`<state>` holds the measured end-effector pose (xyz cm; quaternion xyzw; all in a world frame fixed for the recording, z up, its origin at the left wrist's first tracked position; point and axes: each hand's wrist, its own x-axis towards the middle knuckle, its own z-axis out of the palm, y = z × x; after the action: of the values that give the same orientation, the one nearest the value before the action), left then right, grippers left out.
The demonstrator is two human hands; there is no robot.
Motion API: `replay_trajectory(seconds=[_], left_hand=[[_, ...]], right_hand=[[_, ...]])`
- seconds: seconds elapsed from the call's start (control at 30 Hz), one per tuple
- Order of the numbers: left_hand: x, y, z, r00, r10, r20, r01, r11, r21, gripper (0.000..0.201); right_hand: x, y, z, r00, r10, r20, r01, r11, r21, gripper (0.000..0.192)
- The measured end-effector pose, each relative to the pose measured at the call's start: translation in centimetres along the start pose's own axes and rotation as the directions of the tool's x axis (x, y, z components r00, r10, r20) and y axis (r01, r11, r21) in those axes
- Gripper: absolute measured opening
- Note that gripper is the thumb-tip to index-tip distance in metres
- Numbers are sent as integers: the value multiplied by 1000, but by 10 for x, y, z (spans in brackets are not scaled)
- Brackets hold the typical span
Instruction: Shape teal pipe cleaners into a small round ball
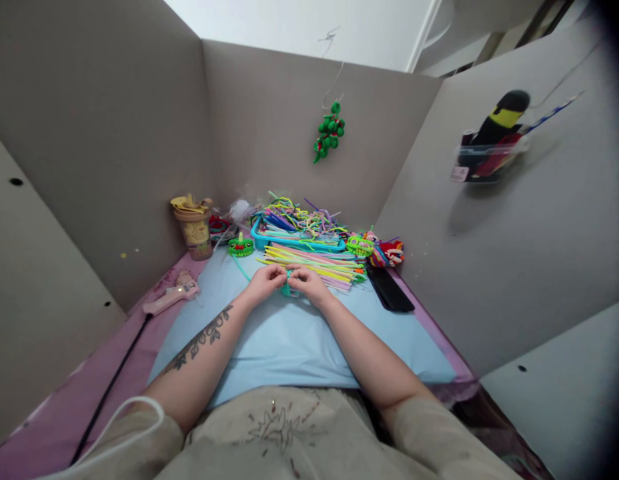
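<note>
Showing the head view, the only one: both hands meet at mid-desk over a small teal piece [288,288], seemingly a bent pipe cleaner. Left hand [265,281] and right hand [305,283] each have their fingers closed on it, pinching from either side, knuckles nearly touching. The piece lies low over the blue mat [289,340], just in front of a loose stack of pipe cleaners [314,263].

Good practice here, as a judgement: keep both pinches close to the bend, turn with the fingertips only, and rest the wrists on the mat for steadiness.

Edges and room: behind the stack sits a blue tray [295,235] heaped with more stems; a green toy [240,247] and a cup [195,230] stand to the left, a glue gun [170,297] near the left mat edge with its cord trailing toward the viewer. A black remote [389,289] lies just right of the hands. Grey partition walls [514,233] close in on three sides; free space is mostly the bare mat between forearms and body. A green ornament [329,132] hangs on the back wall.
</note>
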<state>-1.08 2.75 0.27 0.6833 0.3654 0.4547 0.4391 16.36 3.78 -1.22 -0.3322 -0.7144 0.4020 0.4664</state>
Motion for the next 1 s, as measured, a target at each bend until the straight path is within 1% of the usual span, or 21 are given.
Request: replay_trajectory(seconds=[0.13, 0.27, 0.37, 0.5, 0.63, 0.77, 0.87, 1.0], left_hand=[[1, -3, -3, 1000, -6, 2, 6, 1000, 30, 18], [0, -3, -5, 1000, 12, -4, -12, 996, 87, 16], [0, -3, -5, 999, 35, 1, -35, 990, 136, 15], [-1, -1, -6, 995, 91, 31, -96, 968, 232, 14], [-3, 2, -7, 996, 83, 38, -90, 954, 285, 19], [-3, 2, -8, 995, 75, 60, -89, 952, 294, 24], [-3, 2, -8, 994, 79, 70, -94, 961, 259, 21], [-3, 2, -8, 996, 78, 32, -83, 969, 234, 17]], right_hand=[[0, 0, -2, 1000, 14, 1, -14, 1000, -9, 23], [0, 1, -3, 1000, 8, 23, -8, 1000, -5, 24], [0, 2, -2, 999, -31, 32, 33, 997, -68, 22], [-1, 0, 0, 997, -73, 0, 72, 983, -171, 21], [-2, -6, 3, 994, -106, -13, 101, 973, -210, 19], [-3, -10, 6, 989, -137, -56, 121, 965, -234, 19], [-2, -9, 7, 987, -143, -77, 123, 967, -222, 19], [-1, -6, 6, 990, -121, -77, 105, 977, -186, 19]])
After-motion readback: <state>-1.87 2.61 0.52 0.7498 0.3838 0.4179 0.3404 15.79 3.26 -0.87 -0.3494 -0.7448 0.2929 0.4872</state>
